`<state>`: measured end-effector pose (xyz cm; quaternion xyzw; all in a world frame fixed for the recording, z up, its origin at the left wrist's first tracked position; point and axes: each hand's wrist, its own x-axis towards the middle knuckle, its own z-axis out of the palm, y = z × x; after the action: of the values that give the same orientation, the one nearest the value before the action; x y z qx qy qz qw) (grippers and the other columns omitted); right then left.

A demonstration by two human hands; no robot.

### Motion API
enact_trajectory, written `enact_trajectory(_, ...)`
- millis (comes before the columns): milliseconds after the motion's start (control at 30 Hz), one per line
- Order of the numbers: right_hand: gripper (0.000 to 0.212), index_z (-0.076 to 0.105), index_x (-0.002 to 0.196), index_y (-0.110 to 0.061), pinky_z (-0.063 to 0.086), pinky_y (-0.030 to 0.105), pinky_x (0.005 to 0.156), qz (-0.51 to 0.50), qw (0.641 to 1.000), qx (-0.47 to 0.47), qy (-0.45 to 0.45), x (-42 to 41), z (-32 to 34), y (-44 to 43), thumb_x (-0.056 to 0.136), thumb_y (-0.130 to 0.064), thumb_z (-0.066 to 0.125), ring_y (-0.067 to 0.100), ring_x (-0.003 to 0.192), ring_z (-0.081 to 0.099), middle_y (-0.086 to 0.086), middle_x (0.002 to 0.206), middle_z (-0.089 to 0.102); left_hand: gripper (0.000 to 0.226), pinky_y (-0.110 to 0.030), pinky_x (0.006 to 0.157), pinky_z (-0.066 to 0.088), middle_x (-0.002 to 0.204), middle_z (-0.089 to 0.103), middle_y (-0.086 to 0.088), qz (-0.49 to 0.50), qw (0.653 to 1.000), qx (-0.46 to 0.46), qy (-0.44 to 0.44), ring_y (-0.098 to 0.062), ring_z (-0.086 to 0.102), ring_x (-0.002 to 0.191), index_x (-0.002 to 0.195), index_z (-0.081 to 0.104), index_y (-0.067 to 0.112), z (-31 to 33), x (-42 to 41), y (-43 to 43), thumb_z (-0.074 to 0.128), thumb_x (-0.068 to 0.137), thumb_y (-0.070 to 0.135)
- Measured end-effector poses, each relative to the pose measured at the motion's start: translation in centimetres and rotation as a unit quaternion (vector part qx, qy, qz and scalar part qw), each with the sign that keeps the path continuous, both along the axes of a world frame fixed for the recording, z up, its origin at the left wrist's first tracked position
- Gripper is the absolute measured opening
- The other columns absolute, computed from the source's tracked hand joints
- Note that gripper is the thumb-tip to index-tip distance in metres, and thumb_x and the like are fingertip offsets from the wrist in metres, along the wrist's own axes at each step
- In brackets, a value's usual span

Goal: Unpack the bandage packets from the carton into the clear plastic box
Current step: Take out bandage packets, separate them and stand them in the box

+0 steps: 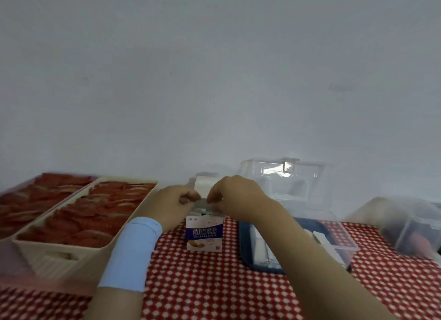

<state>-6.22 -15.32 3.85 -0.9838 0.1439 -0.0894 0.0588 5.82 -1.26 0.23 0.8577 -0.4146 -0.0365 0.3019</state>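
A small white and blue bandage carton [204, 233] stands upright on the red checked cloth, its top open. My left hand [175, 206] and my right hand [232, 196] meet just above its top, fingers pinched on the carton's white flaps or contents; which one is blurred. A white flap or packet [202, 183] sticks up behind the fingers. Right of the carton sits the clear plastic box [343, 245] with its lid [284, 176] raised at the back. White packets [260, 245] lie inside it.
Two cream trays [62, 255] filled with red packets stand at the left. Another frosted clear box [410, 226] sits at the far right. A bare white wall rises behind the table. A light blue band wraps my left forearm.
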Motion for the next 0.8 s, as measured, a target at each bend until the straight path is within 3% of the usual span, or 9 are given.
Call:
enact_trajectory(67, 0.024, 0.071, 0.115, -0.037, 0.051, 0.029, 0.081, -0.018, 0.998, -0.036, 0.039, 0.8, -0.4, 0.1, 0.093, -0.031, 0.065, 0.015, 0.099, 0.062, -0.007, 0.113, 0.068, 0.024, -0.030, 0.095, 0.049, 0.108, 0.067, 0.022, -0.004, 1.000, -0.009, 0.012, -0.002, 0.062, 0.099, 0.089, 0.064, 0.054, 0.0, -0.1, 0.0, 0.059, 0.086, 0.030)
enact_trajectory(200, 0.022, 0.074, 0.109, -0.037, 0.051, 0.028, 0.070, -0.037, 0.995, -0.049, 0.082, 2.2, -1.3, 0.2, 0.093, -0.028, 0.063, 0.017, 0.085, 0.063, -0.004, 0.100, 0.068, 0.025, -0.014, 0.079, 0.035, 0.115, 0.058, 0.014, -0.025, 1.000, -0.010, -0.003, -0.002, 0.054, 0.096, 0.111, 0.068, 0.038, -0.3, 0.1, -0.1, 0.062, 0.092, 0.023)
enact_trajectory(367, 0.019, 0.075, 0.106, -0.033, 0.056, 0.032, 0.077, -0.058, 0.997, -0.021, 0.039, 2.3, -2.0, -0.2, 0.093, -0.026, 0.063, 0.016, 0.087, 0.065, -0.005, 0.099, 0.070, 0.021, -0.002, 0.069, 0.031, 0.113, 0.061, 0.014, -0.029, 0.999, -0.023, -0.004, 0.001, 0.054, 0.095, 0.113, 0.069, 0.034, -0.4, 0.3, -0.2, 0.061, 0.095, 0.026)
enact_trajectory(533, 0.017, 0.070, 0.103, -0.031, 0.053, 0.029, 0.075, -0.086, 0.992, 0.050, -0.071, 1.4, -2.6, -1.0, 0.096, -0.023, 0.057, 0.013, 0.089, 0.063, -0.011, 0.099, 0.068, 0.019, -0.006, 0.065, 0.030, 0.094, 0.058, 0.023, -0.028, 0.999, -0.026, 0.008, 0.007, 0.051, 0.084, 0.109, 0.070, 0.034, -0.4, 0.1, -0.2, 0.058, 0.096, 0.037)
enact_trajectory(633, 0.013, 0.069, 0.099, -0.032, 0.055, 0.030, 0.077, -0.086, 0.984, 0.098, -0.120, 1.1, -3.2, -1.2, 0.096, -0.025, 0.058, 0.008, 0.085, 0.062, -0.014, 0.093, 0.067, 0.020, -0.006, 0.061, 0.030, 0.094, 0.063, 0.020, -0.024, 0.999, -0.022, -0.001, 0.010, 0.052, 0.080, 0.104, 0.071, 0.033, -0.1, -0.2, -0.2, 0.054, 0.097, 0.041)
enact_trajectory(733, 0.014, 0.070, 0.102, -0.030, 0.057, 0.032, 0.078, -0.085, 0.979, 0.114, -0.149, 1.0, -3.5, -1.3, 0.096, -0.025, 0.059, 0.008, 0.083, 0.063, -0.014, 0.093, 0.068, 0.034, -0.014, 0.060, 0.035, 0.093, 0.070, 0.008, -0.024, 0.999, -0.035, 0.015, -0.003, 0.059, 0.082, 0.093, 0.070, 0.026, 0.3, -0.9, -0.3, 0.042, 0.100, 0.045)
enact_trajectory(800, 0.015, 0.070, 0.104, -0.030, 0.057, 0.033, 0.078, -0.081, 0.976, 0.116, -0.165, 1.0, -3.6, -1.3, 0.096, -0.025, 0.058, 0.009, 0.085, 0.064, -0.012, 0.095, 0.070, 0.034, -0.017, 0.062, 0.036, 0.093, 0.068, 0.006, -0.026, 0.998, -0.048, 0.027, -0.005, 0.060, 0.083, 0.093, 0.069, 0.030, 0.5, -1.2, -0.4, 0.046, 0.096, 0.054)
